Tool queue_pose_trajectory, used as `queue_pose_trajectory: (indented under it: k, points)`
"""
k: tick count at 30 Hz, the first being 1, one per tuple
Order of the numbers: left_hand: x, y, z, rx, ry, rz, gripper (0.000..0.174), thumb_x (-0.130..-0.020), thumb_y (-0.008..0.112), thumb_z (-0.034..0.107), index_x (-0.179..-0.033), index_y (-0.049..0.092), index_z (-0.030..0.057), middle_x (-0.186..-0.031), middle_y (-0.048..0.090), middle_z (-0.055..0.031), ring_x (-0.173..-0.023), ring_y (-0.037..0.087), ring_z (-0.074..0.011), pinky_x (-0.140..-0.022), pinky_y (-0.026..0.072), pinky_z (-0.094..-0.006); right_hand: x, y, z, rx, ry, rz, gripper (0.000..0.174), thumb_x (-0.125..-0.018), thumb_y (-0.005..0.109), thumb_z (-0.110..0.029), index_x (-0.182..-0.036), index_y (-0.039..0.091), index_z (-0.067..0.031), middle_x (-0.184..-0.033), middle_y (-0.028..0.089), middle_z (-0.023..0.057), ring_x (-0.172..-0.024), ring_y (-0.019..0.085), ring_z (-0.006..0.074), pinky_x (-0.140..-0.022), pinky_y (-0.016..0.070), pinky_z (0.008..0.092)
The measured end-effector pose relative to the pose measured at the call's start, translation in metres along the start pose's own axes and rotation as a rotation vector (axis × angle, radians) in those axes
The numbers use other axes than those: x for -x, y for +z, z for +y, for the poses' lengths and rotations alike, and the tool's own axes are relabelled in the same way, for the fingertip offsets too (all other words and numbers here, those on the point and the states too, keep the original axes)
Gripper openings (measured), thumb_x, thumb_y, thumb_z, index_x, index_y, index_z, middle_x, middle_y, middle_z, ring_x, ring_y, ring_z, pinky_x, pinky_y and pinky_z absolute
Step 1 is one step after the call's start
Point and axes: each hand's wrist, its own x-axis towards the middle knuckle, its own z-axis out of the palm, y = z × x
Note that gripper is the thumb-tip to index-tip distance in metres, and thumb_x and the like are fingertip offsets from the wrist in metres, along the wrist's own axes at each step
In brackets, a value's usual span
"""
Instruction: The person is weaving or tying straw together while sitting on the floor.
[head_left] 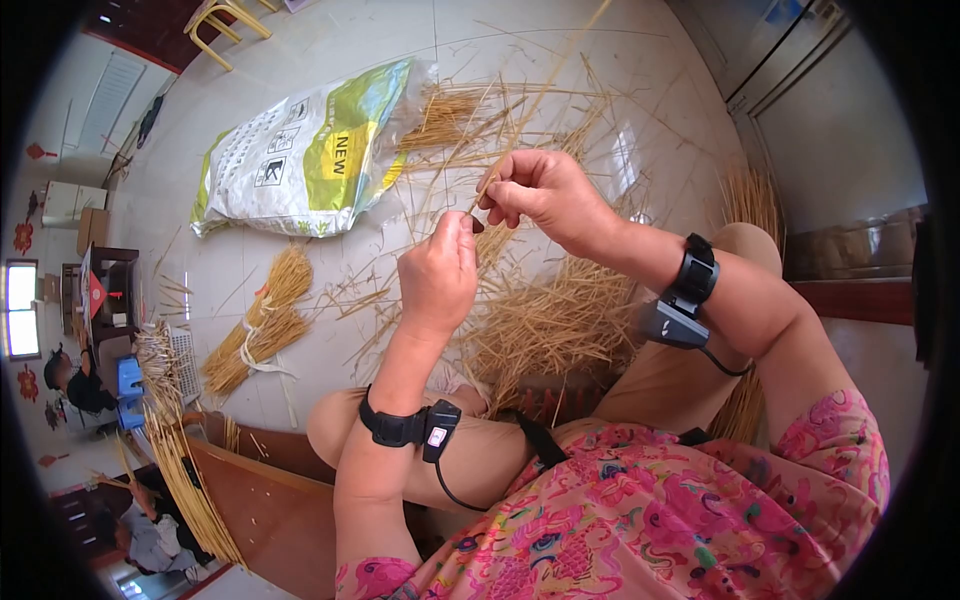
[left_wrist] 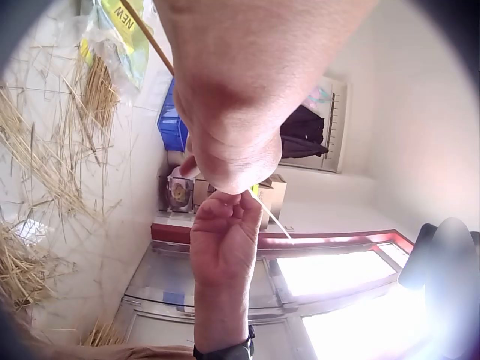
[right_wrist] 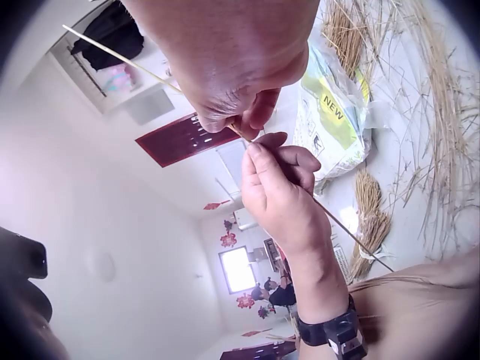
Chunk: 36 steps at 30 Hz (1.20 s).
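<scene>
Both hands meet in front of the body on one long, thin straw stalk (right_wrist: 124,58). My left hand (head_left: 438,268) pinches it between thumb and fingers, the thumb on top. Close beside it, my right hand (head_left: 548,196) pinches the same stalk with thumb and forefinger, its other fingers curled. From the right hand the stalk runs up and away in the head view; its other end slants below the left hand in the right wrist view. The short piece between the hands is mostly hidden by fingertips. Under the hands, a heap of loose straw (head_left: 545,325) lies on the floor.
A white and green plastic sack (head_left: 290,150) lies ahead, straw (head_left: 440,118) at its open end. Tied straw bundles (head_left: 262,315) rest at left. A brown wooden board (head_left: 270,490) stands by the left knee, long stalks (head_left: 190,480) beside it. Metal doors (head_left: 840,130) are at right.
</scene>
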Motion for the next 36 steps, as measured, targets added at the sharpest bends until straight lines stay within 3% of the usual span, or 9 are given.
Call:
queue_pose_trajectory:
  k: [8, 12, 14, 18, 19, 22, 26, 32, 36]
  points:
    - [-0.001, -0.004, -0.003, 0.034, 0.089, -0.031, 0.015, -0.095, 0.044, 0.013, -0.089, 0.054, 0.0039, -0.057, 0.056, -0.0083, -0.051, 0.058, -0.0232, -0.048, 0.0429, -0.0343, 0.002, 0.003, 0.0, -0.363, 0.222, -0.027, 0.008, -0.087, 0.058, -0.01, -0.082, 0.058, -0.0039, -0.074, 0.06, 0.0038, -0.061, 0.054, 0.0079, -0.057, 0.0453, 0.0208]
    - [-0.001, -0.001, -0.007, -0.066, 0.266, 0.164, 0.005, -0.089, 0.052, 0.01, -0.093, 0.054, 0.0069, -0.06, 0.058, -0.0101, -0.052, 0.059, -0.0305, -0.048, 0.044, -0.0391, 0.003, 0.003, 0.011, -0.325, 0.301, -0.019, 0.013, -0.087, 0.058, -0.013, -0.079, 0.06, -0.0027, -0.071, 0.062, 0.0046, -0.06, 0.057, 0.0102, -0.055, 0.0463, 0.024]
    - [-0.002, 0.0, -0.005, -0.017, 0.306, 0.227, 0.006, -0.089, 0.053, 0.009, -0.094, 0.054, 0.0069, -0.061, 0.058, -0.0106, -0.052, 0.059, -0.0309, -0.047, 0.0434, -0.0393, 0.004, -0.001, 0.01, 0.118, 0.345, -0.211, 0.019, -0.086, 0.061, -0.018, -0.077, 0.062, -0.0015, -0.067, 0.062, 0.0046, -0.057, 0.059, 0.0104, -0.053, 0.0473, 0.0251]
    - [0.001, 0.001, -0.01, 0.01, 0.119, 0.178, 0.009, -0.095, 0.045, 0.01, -0.092, 0.05, 0.0032, -0.058, 0.053, -0.0063, -0.049, 0.055, -0.0175, -0.048, 0.042, -0.0311, 0.008, 0.003, -0.017, 0.835, 0.538, -0.564, 0.03, -0.085, 0.065, -0.027, -0.072, 0.064, 0.001, -0.059, 0.061, 0.0038, -0.052, 0.059, 0.0114, -0.051, 0.048, 0.0271]
    - [0.0, 0.002, -0.012, 0.027, 0.097, 0.17, 0.009, -0.095, 0.045, 0.01, -0.091, 0.049, 0.0033, -0.057, 0.053, -0.006, -0.05, 0.054, -0.0169, -0.048, 0.0419, -0.0307, 0.007, 0.002, -0.018, 0.891, 0.51, -0.506, 0.028, -0.083, 0.067, -0.026, -0.079, 0.064, 0.002, -0.064, 0.062, 0.0038, -0.056, 0.059, 0.0098, -0.054, 0.0485, 0.0267]
    - [-0.001, -0.001, -0.013, 0.047, 0.052, 0.096, 0.006, -0.093, 0.048, 0.011, -0.092, 0.05, 0.0056, -0.061, 0.057, -0.011, -0.054, 0.057, -0.0282, -0.048, 0.0428, -0.0376, -0.001, -0.004, -0.004, 0.488, 0.035, -0.197, 0.023, -0.083, 0.068, -0.02, -0.086, 0.063, 0.0025, -0.07, 0.063, 0.0041, -0.062, 0.06, 0.0085, -0.057, 0.0484, 0.0248]
    - [-0.002, -0.001, -0.009, 0.106, 0.017, 0.038, 0.007, -0.092, 0.051, 0.014, -0.093, 0.052, 0.0073, -0.063, 0.059, -0.0137, -0.057, 0.059, -0.0341, -0.049, 0.0439, -0.0408, -0.001, -0.001, -0.011, 0.067, 0.035, -0.087, 0.014, -0.087, 0.063, -0.013, -0.092, 0.061, 0.0002, -0.079, 0.064, 0.0034, -0.067, 0.059, 0.0069, -0.058, 0.0471, 0.0208]
    - [-0.003, 0.001, -0.005, -0.069, 0.114, 0.243, 0.008, -0.091, 0.056, 0.013, -0.094, 0.056, 0.0053, -0.067, 0.06, -0.0105, -0.055, 0.059, -0.0223, -0.051, 0.0446, -0.0325, 0.002, 0.003, -0.014, 0.077, 0.017, -0.017, 0.014, -0.088, 0.062, -0.014, -0.089, 0.061, -0.0003, -0.08, 0.064, 0.004, -0.068, 0.06, 0.0073, -0.06, 0.0487, 0.0213]
    - [-0.004, -0.002, -0.005, -0.208, 0.204, 0.301, 0.008, -0.087, 0.06, 0.013, -0.091, 0.059, 0.0066, -0.067, 0.061, -0.0116, -0.055, 0.059, -0.0274, -0.05, 0.0451, -0.0353, 0.005, 0.005, -0.012, 0.02, -0.001, 0.011, 0.014, -0.089, 0.06, -0.014, -0.089, 0.06, 0.0002, -0.081, 0.064, 0.0053, -0.069, 0.06, 0.0081, -0.061, 0.0495, 0.0222]
